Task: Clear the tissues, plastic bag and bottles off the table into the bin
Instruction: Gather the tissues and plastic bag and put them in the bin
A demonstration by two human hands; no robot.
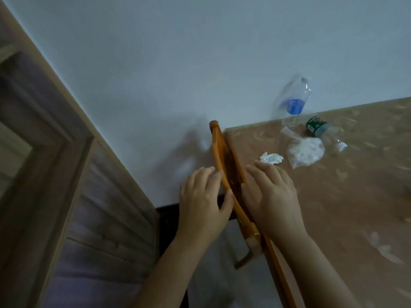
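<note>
A crumpled white tissue (pixel 271 157) lies on the brown patterned table (pixel 347 207) near its left edge. Beside it lies a clear plastic bag (pixel 305 152) holding white stuff. A clear bottle with a blue label (pixel 294 101) stands at the table's far edge against the wall. Another clear bottle with a dark green label (pixel 322 131) lies on its side behind the bag. My right hand (pixel 270 196) rests flat over the table's left edge, fingertips just short of the tissue, holding nothing. My left hand (pixel 204 196) is around the orange chair back (pixel 222 161). No bin is in view.
The orange wooden chair is pushed against the table's left side. A white wall rises behind the table. A wooden door frame (pixel 55 152) and panelled door fill the left. Dark floor shows below the chair.
</note>
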